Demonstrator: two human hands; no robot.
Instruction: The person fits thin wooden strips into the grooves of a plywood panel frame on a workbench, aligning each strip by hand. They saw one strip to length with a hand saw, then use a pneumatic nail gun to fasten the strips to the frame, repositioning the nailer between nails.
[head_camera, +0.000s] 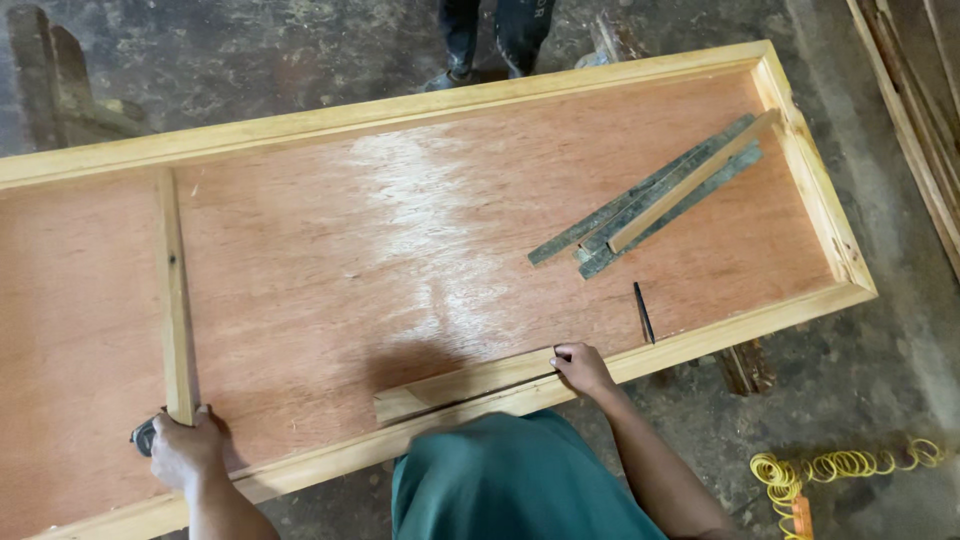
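Batten (465, 385) lies under right hand (580, 367), against frame (700, 340).

Both arms reaching forward and spread wide, hands down low.

Left hand (185, 448) is sitting knuckles up with fingers curled closed in a loose fist, forearm coming straight up from the bottom edge. Right hand (581, 366) is pressing down with fingers bent and tucked under, wrist angling in, bare forearm running back to the lower right.
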